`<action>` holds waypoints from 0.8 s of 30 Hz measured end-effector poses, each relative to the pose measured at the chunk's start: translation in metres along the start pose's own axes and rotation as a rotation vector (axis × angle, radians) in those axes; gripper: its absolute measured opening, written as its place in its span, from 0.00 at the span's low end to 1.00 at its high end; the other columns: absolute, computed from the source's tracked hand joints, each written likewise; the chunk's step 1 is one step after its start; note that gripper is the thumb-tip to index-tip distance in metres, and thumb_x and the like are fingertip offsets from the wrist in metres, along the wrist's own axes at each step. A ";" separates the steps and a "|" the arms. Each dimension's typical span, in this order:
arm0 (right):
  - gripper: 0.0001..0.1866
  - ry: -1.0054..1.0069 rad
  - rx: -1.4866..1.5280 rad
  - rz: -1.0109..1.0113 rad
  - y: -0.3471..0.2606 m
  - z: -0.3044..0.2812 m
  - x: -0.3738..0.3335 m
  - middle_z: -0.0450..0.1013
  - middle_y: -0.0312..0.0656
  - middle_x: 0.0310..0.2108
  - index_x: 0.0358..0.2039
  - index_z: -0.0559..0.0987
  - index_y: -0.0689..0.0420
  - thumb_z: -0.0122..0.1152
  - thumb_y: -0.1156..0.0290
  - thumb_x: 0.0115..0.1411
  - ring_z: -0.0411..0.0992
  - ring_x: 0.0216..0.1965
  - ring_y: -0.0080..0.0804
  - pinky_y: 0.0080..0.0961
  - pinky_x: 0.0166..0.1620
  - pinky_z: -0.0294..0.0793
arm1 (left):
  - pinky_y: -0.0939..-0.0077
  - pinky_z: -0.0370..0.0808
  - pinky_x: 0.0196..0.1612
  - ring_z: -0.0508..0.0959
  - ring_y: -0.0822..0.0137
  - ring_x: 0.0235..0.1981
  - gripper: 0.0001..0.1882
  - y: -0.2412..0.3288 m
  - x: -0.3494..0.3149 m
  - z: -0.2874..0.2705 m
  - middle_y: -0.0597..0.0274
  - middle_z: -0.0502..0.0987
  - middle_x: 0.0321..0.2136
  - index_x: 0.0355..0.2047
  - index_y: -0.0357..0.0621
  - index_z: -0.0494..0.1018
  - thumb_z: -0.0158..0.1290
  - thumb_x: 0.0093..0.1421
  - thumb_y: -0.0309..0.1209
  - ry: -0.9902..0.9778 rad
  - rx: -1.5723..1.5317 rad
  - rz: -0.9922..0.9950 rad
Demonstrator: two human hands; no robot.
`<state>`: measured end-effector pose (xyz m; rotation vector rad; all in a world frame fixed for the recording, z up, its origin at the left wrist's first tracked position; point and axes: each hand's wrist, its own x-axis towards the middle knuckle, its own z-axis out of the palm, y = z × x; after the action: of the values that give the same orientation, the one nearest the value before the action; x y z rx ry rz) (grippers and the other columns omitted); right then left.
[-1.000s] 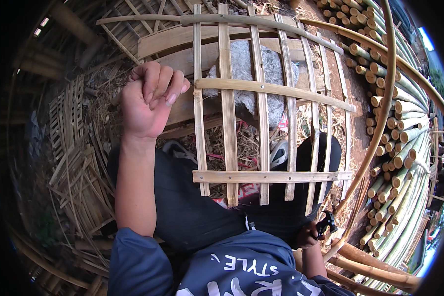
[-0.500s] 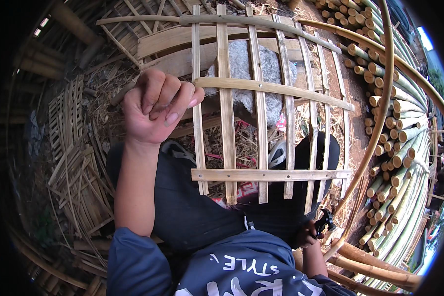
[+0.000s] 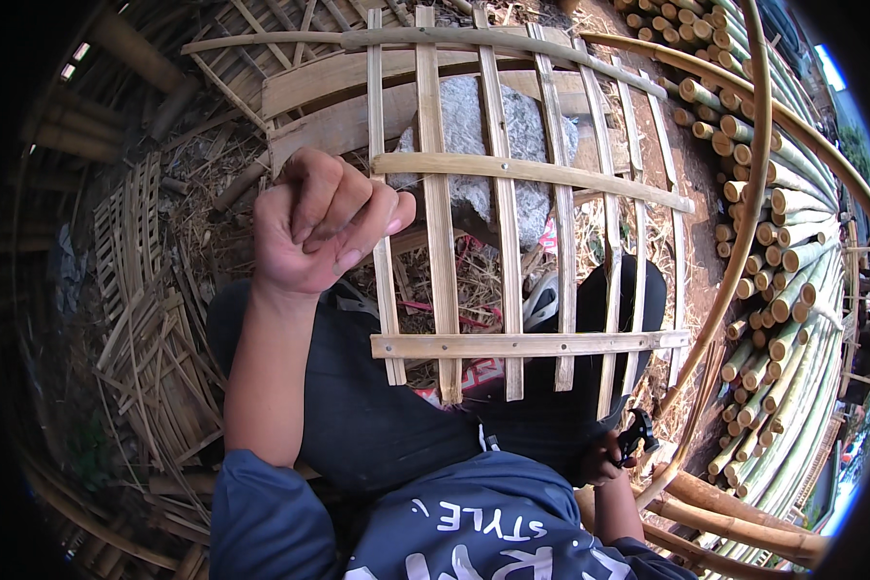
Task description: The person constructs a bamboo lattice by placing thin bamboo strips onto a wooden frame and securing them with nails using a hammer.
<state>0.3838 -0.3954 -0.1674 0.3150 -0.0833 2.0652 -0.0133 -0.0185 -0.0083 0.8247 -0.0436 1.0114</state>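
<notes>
A bamboo lattice (image 3: 536, 177) of upright slats and crosswise strips lies in front of me, with nail heads showing where strips cross slats. My left hand (image 3: 324, 227) is closed, its thumb and fingertips overlapping the leftmost slat just below the left end of the middle strip. Whatever sits in those fingers is hidden. Low on the right, beside my knee, my right hand (image 3: 602, 458) is closed on a hammer (image 3: 637, 437) with a dark head, held away from the lattice.
Under the lattice lies a large grey stone (image 3: 527, 145), with wooden planks (image 3: 324, 82) behind it. Stacked bamboo poles (image 3: 788, 251) fill the right side. A long curved bamboo strip (image 3: 744, 242) rises between them and the lattice. Split bamboo scraps (image 3: 159, 358) lie at left.
My left hand has shifted slightly right and down along the leftmost slat. The lattice's left side has moved a little left. The hammer hand has barely moved.
</notes>
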 end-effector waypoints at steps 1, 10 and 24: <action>0.19 0.000 0.001 -0.002 -0.001 0.001 0.000 0.66 0.35 0.16 0.44 0.69 0.62 0.65 0.62 0.63 0.64 0.13 0.24 0.24 0.19 0.61 | 0.72 0.62 0.37 0.68 0.73 0.11 0.20 0.000 0.000 0.000 0.73 0.54 0.06 0.08 0.55 0.56 0.46 0.54 0.24 -0.006 -0.001 -0.006; 0.16 -0.029 -0.065 0.000 -0.006 -0.009 -0.004 0.67 0.34 0.17 0.43 0.66 0.56 0.61 0.61 0.68 0.63 0.13 0.22 0.20 0.19 0.63 | 0.69 0.62 0.36 0.69 0.66 0.11 0.16 -0.004 0.005 -0.007 0.73 0.52 0.07 0.09 0.55 0.53 0.42 0.48 0.25 -0.053 -0.001 -0.048; 0.35 -0.070 0.012 0.095 -0.027 -0.015 -0.021 0.64 0.38 0.15 0.57 0.62 0.75 0.67 0.65 0.61 0.61 0.14 0.28 0.27 0.21 0.60 | 0.72 0.60 0.35 0.68 0.71 0.10 0.18 -0.043 0.013 0.005 0.73 0.54 0.06 0.08 0.55 0.54 0.44 0.49 0.22 0.086 0.085 -0.125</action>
<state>0.4135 -0.3968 -0.1895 0.3976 -0.1304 2.1489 0.0290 -0.0234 -0.0246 0.8502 0.1240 0.9345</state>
